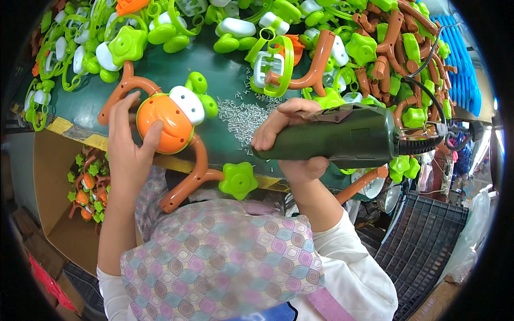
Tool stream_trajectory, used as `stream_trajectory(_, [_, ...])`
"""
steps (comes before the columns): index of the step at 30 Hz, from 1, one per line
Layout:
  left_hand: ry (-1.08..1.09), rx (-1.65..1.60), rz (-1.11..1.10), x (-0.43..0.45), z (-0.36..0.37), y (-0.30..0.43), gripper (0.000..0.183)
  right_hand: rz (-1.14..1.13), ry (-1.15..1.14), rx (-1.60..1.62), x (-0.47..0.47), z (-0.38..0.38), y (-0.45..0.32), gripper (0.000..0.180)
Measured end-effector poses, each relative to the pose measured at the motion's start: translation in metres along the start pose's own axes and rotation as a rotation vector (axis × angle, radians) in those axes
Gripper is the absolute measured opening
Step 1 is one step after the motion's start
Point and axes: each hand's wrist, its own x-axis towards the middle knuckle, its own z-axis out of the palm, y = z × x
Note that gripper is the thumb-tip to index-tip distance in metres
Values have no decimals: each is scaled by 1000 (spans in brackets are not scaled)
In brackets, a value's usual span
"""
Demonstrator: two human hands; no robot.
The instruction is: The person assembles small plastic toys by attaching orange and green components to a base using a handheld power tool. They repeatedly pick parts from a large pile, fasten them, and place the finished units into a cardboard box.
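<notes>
My left hand (130, 140) grips a plastic toy assembly by its orange rounded shell (164, 120), thumb across the front. A white piece (186, 105) with small holes and green round ears joins the shell's upper right. Brown forked plastic branches (196, 168) stick out on both sides, and a green star-shaped knob (239, 180) tips the lower one. In my right hand (299, 140) is a dark green corded electric screwdriver (329, 138), lying sideways with its cable end to the right; its bit is not visible. Between the hands, loose silver screws (245, 120) lie heaped on the green worktop (160, 60).
Green and white plastic parts (237, 28) pile along the back. Brown branches (389, 48) crowd the right, beside stacked blue trays (457, 60). A cardboard box (56, 160) at lower left holds assembled toys (90, 180). The tool's cable (431, 96) loops at right, above a black plastic crate (421, 236).
</notes>
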Motion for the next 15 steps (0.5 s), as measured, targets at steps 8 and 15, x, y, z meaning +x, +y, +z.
stream_trajectory(8, [-62, 263, 557, -1, 19, 52, 33, -344, -133, 173, 35, 5, -18, 100])
stream_trajectory(15, [-154, 137, 458, 13, 21, 60, 25, -390, -201, 223, 49, 18, -29, 103])
